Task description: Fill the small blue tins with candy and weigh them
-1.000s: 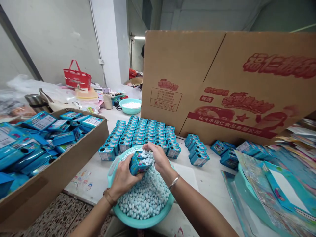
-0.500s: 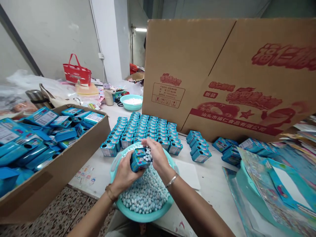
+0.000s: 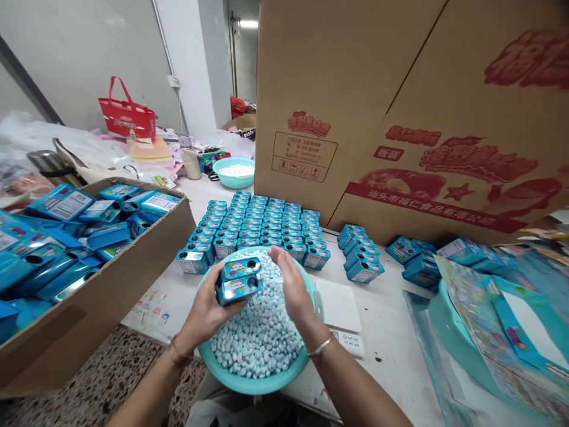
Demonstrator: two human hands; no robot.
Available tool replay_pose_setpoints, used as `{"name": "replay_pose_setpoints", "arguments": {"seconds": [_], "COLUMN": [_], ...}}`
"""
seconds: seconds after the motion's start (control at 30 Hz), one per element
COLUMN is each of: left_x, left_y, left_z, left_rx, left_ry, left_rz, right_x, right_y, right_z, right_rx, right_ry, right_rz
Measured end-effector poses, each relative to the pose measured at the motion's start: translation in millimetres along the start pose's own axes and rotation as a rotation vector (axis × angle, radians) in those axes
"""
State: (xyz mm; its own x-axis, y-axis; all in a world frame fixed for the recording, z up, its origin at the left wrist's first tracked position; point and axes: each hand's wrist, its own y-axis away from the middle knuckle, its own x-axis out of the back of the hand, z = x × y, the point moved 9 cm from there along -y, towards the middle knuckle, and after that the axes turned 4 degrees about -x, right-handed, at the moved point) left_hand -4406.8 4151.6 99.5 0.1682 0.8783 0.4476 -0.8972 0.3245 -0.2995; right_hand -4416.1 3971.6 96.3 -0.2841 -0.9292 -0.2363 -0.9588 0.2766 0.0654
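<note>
Two small blue boxes (image 3: 240, 280), held side by side in my left hand (image 3: 208, 309), tilt over a turquoise basin (image 3: 258, 386). Each box has a round hole at its right end, and a few pale pieces show at the upper one. Pale blue and white candies (image 3: 262, 338) fill much of the basin. My right hand (image 3: 291, 284) hovers above the basin's right side, fingers stretched out, apart from the boxes and with nothing visible in it. Behind the basin, rows of similar blue boxes (image 3: 249, 228) stand on the white table (image 3: 377, 332).
A cardboard carton (image 3: 146, 255) heaped with blue boxes stands at left. A large printed carton (image 3: 329, 77) rises behind the rows. Right of the basin lies a white kitchen scale (image 3: 340, 305). Another turquoise basin (image 3: 453, 320) sits at right under printed sheets. A smaller basin (image 3: 233, 181) is farther back.
My right hand has moved away from the boxes' openings and no candies show at it now. The two boxes have shifted slightly left and their holes are visible. The scale shows more.
</note>
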Motion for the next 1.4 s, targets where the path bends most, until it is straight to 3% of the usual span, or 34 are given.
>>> {"name": "replay_pose_setpoints", "arguments": {"seconds": [0.13,0.2,0.3,0.43,0.6,0.67,0.77,0.83,0.93,1.07,1.13,1.2,1.27,1.4], "left_x": [-16.7,-19.2,-20.5,-23.2,-7.1,-9.0,-12.9,-7.3,14.6,39.4,49.3,52.2,38.4,-16.7], "left_y": [4,8,17,29,34,31,22,19,20,24,20,8,-4,-19], "left_z": [-5,-15,-32,-49,-55,-42,-8,7,8,-12,-16,-9,0,5], "left_rx": [0.102,0.175,0.267,0.345,0.408,0.356,0.157,0.047,0.001,0.121,0.152,0.089,0.004,-0.091], "left_ry": [0.174,0.261,0.316,0.396,0.385,0.440,0.523,0.528,0.496,0.329,0.097,-0.210,-0.485,-0.757], "left_rz": [-0.056,-0.054,-0.035,-0.027,0.007,-0.060,-0.197,-0.231,-0.169,-0.159,-0.174,-0.207,-0.306,-0.560], "right_x": [-17,-14,-7,-16,16,16,5,12,25,14,10,9,12,22], "right_y": [10,12,15,23,38,50,61,55,37,30,28,24,18,4], "right_z": [8,10,2,-7,-17,-20,-11,1,26,62,66,63,61,72], "right_rx": [-0.037,-0.062,0.019,0.098,0.219,0.270,0.249,0.203,0.175,0.192,0.188,0.174,0.136,-0.042], "right_ry": [-0.057,-0.101,-0.027,0.102,0.220,0.338,0.475,0.530,0.765,1.090,1.108,1.039,0.921,0.625], "right_rz": [-0.062,-0.044,-0.012,-0.185,-0.085,-0.138,-0.347,-0.344,-0.295,-0.433,-0.409,-0.363,-0.300,-0.119]}}
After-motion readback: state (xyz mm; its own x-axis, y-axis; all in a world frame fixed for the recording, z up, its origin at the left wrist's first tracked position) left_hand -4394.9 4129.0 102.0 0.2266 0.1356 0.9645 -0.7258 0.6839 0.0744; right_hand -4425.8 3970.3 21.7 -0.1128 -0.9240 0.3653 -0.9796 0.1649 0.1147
